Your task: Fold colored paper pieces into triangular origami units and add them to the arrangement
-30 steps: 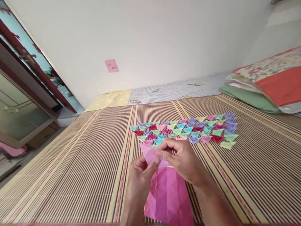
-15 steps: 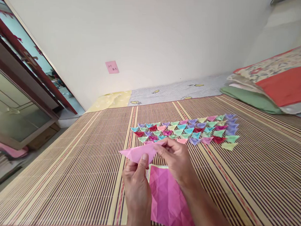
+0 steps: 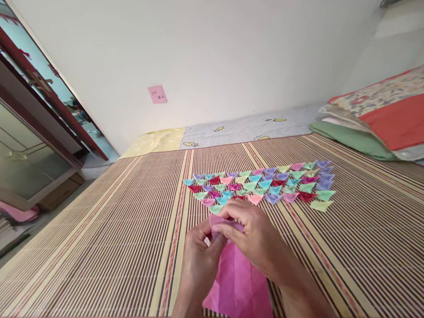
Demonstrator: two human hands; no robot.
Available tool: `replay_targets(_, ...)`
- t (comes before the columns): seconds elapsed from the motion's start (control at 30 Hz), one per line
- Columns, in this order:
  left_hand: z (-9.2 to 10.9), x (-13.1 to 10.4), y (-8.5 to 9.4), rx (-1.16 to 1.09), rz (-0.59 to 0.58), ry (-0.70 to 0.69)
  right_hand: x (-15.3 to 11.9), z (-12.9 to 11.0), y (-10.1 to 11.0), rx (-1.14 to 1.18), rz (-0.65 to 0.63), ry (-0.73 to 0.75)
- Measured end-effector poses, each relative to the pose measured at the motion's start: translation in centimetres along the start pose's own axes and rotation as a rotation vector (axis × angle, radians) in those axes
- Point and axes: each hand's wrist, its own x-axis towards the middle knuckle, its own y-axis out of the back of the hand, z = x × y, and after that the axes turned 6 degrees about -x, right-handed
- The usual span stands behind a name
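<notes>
Between my two hands is a small piece of folded pink paper [image 3: 216, 222], held up above the mat and partly covered by fingers. My left hand [image 3: 203, 256] pinches its lower left side with thumb and fingers. My right hand [image 3: 253, 232] closes on its upper right part, the thumb lying across the paper. Below the hands lies a larger creased magenta sheet [image 3: 240, 285], partly hidden by my right wrist. Just beyond, several rows of small folded paper shapes [image 3: 265, 184] in many colours rest on the mat; the nearest ones are partly behind my right hand.
A striped bamboo mat [image 3: 126, 230] covers the surface. A checked cloth [image 3: 230, 132] and a yellow cloth [image 3: 157, 141] run along the wall. Stacked bedding [image 3: 390, 123] sits at the right. A pink note [image 3: 157, 94] is on the wall; a doorway opens at the left.
The folded pink paper has been turned from a wide, flat triangle to a more upright position. My left hand has moved right, closer to my right hand, uncovering some folded shapes.
</notes>
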Motion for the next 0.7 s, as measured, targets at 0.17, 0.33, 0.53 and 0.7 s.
replay_targets(0.17, -0.3, 0.1, 0.5, -0.110, -0.075, 0.056, 0.2, -0.2, 1.0, 0.170, 0.032, 0.019)
replay_targets(0.33, -1.0, 0.2, 0.4, -0.434, 0.014, 0.164, 0.4, 0.1, 1.5, 0.261, 0.109, -0.032)
replay_targets(0.53, -0.8, 0.7, -0.4, -0.842, 0.182, 0.306, 0.7, 1.2, 0.8, 0.467, 0.103, -0.125)
replay_targets(0.7, -0.9, 1.1, -0.2, -1.023, 0.311, 0.380, 0.8, 1.4, 1.0, 0.452, 0.030, -0.156)
